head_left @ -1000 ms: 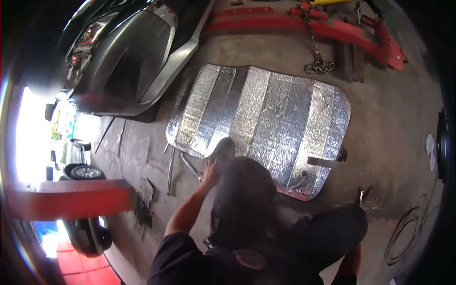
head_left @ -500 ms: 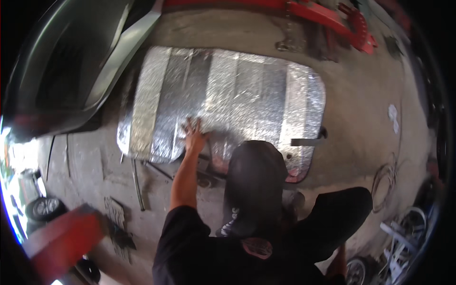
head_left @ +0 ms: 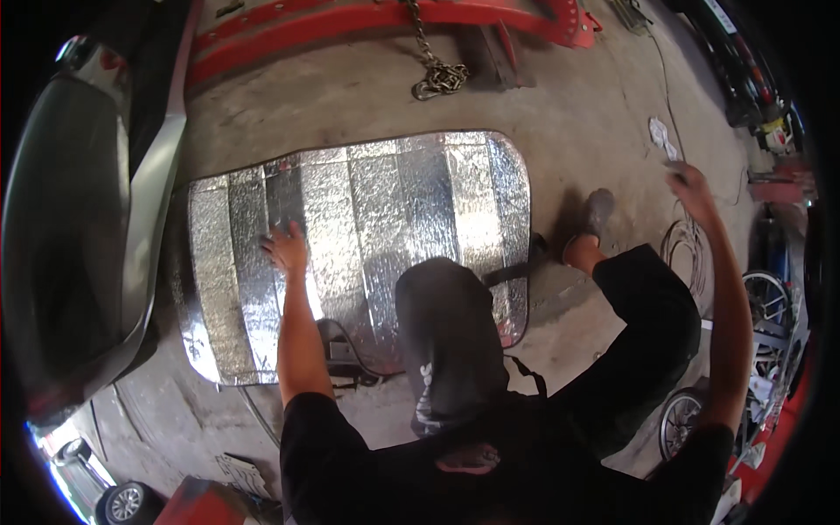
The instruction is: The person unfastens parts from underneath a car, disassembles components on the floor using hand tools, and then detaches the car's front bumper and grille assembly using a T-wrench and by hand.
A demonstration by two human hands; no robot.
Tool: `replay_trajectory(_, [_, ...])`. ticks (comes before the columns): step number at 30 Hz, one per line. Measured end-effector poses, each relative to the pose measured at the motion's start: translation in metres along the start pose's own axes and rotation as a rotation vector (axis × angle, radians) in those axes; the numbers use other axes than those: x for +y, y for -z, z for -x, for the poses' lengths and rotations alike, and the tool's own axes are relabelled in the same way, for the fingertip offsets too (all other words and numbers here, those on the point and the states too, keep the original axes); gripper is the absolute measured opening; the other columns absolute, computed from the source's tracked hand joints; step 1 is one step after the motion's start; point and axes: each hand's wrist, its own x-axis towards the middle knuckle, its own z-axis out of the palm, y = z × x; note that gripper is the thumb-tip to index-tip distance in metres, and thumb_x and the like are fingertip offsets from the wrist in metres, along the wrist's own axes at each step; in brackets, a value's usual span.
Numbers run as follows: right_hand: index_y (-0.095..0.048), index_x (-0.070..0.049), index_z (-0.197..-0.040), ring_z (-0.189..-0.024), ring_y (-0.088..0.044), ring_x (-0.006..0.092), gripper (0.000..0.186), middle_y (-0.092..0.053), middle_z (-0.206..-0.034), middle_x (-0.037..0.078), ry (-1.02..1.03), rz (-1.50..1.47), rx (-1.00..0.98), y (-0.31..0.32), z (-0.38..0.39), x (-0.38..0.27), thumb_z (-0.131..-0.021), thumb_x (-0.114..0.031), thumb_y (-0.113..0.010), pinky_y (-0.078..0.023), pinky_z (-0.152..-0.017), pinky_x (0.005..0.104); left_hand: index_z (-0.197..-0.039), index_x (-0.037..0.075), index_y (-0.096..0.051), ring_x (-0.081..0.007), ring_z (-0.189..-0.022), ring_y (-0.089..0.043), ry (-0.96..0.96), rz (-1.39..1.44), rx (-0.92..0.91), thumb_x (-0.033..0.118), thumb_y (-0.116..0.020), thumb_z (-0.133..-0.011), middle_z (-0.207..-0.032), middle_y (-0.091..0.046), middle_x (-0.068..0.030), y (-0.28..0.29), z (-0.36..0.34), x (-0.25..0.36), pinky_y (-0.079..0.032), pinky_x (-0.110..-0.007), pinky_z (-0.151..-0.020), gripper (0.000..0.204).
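Observation:
My left hand (head_left: pixel 284 251) rests on the silver foil mat (head_left: pixel 376 210) with its fingers spread. The mat lies on the concrete floor, with creased lengthwise panels and a dark edge. My right hand (head_left: pixel 689 188) is raised at the right, past the mat's edge; its fingers are partly curled and blurred, so I cannot tell whether they hold anything. My dark-clothed knee (head_left: pixel 446 332) is over the mat's near edge, and my right foot (head_left: pixel 593 227) in a grey shoe is beside its right edge. A dark metal piece (head_left: pixel 344 346) shows at the mat's near side.
A grey and black vehicle panel (head_left: pixel 153 219) is at the left. A red steel beam (head_left: pixel 332 39) with a hanging chain (head_left: pixel 437 77) runs along the top. At the right are a coiled hose (head_left: pixel 682 254), a white scrap (head_left: pixel 661 136), bicycle wheels (head_left: pixel 687 416) and a dark car (head_left: pixel 735 61).
My left hand has moved forward onto the mat, fingers spreading. My right hand has risen into view at the right. My right leg has stretched outward, and the view has turned rightward.

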Motion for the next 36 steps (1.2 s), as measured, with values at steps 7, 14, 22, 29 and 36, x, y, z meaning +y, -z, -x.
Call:
replay_trajectory(7, [-0.045,-0.01,-0.143,-0.115,-0.061,0.0326,0.056,-0.058,-0.131,0.02,0.717,0.346,-0.525,-0.286,-0.159,-0.242,-0.091,-0.022,-0.06,-0.048,-0.099,0.0379,-0.156,0.013,-0.017,-0.0457,-0.147,-0.003,0.14,-0.269,0.245,0.061,-0.025,-0.098,-0.16,-0.005,-0.0244,-0.073,-0.017,0.005,-0.007,-0.068,-0.113,0.075])
replay_trajectory(14, [-0.049,-0.008,-0.138,-0.124,-0.052,0.0378,0.049,-0.046,-0.139,0.026,0.661,0.501,-1.012,-0.402,-0.185,-0.278,-0.09,-0.017,-0.055,-0.046,-0.102,0.0451,-0.156,0.014,-0.017,-0.0468,-0.147,-0.006,0.198,-0.171,0.19,0.076,-0.015,-0.09,-0.158,-0.011,-0.0279,-0.078,-0.022,0.031,-0.006,-0.066,-0.114,0.091])
replay_trajectory(22, [-0.061,-0.009,-0.122,-0.103,-0.064,0.0363,0.042,-0.068,-0.106,0.019,0.524,0.238,-0.871,-0.293,-0.308,-0.299,-0.084,-0.026,-0.064,-0.05,-0.089,0.0466,-0.154,0.01,-0.024,-0.0465,-0.147,-0.009,0.205,-0.218,0.157,0.074,-0.019,-0.092,-0.158,-0.014,-0.0271,-0.059,-0.024,0.042,-0.007,-0.067,-0.113,0.089])
replay_trajectory(29, [-0.062,-0.004,-0.12,-0.093,-0.067,0.0305,0.036,-0.068,-0.103,0.018,0.741,-0.076,-0.245,-0.162,-0.355,-0.426,-0.087,-0.015,-0.067,-0.051,-0.083,0.0383,-0.154,0.01,-0.022,-0.0448,-0.147,-0.006,0.189,-0.329,0.083,0.055,-0.033,-0.096,-0.158,-0.014,-0.0259,-0.071,-0.014,0.038,-0.008,-0.067,-0.113,0.074])
replay_trajectory(36, [-0.061,-0.002,-0.119,-0.089,-0.066,0.0346,0.033,-0.069,-0.095,0.018,1.228,0.028,0.009,-0.134,-0.282,-0.447,-0.088,-0.012,-0.063,-0.052,-0.081,0.0406,-0.154,0.012,-0.025,-0.0457,-0.147,-0.003,0.185,-0.244,0.155,0.05,-0.039,-0.095,-0.158,-0.015,-0.0259,-0.049,-0.005,0.034,-0.005,-0.066,-0.114,0.071])
